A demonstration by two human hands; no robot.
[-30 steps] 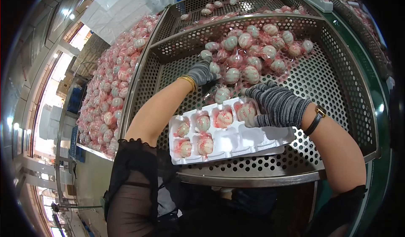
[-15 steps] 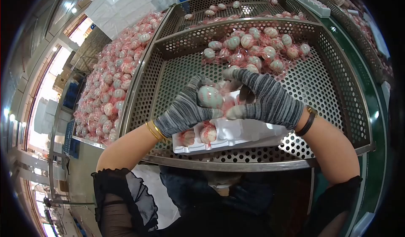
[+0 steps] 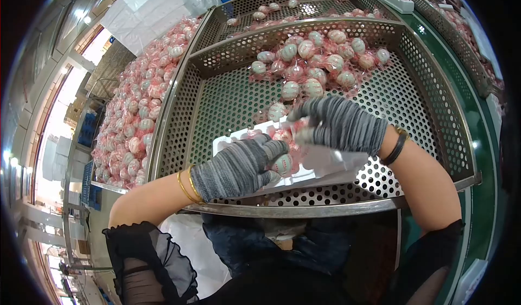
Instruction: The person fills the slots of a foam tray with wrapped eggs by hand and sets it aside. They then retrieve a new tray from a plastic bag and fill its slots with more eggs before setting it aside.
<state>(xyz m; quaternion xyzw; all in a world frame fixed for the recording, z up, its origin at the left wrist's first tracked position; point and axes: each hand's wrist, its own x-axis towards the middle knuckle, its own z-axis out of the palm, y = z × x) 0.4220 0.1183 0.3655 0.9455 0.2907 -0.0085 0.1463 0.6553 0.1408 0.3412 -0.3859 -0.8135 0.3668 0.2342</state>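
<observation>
Two hands @ wht tray [image 3: 305, 173]: L [image 3: 233, 167] curled on wrapped ball [image 3: 283, 164], R [image 3: 342, 125] part-open, hold unclear.

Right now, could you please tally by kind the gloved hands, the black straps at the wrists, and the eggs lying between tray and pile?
Left hand and right hand: 2
Black strap: 1
Egg: 1
Total: 4

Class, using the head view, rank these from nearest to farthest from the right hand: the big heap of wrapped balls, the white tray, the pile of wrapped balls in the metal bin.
From the right hand:
1. White tray, just below it in the picture.
2. Pile of wrapped balls, beyond the hand in the metal bin.
3. Big heap of wrapped balls, left, outside the bin.
</observation>
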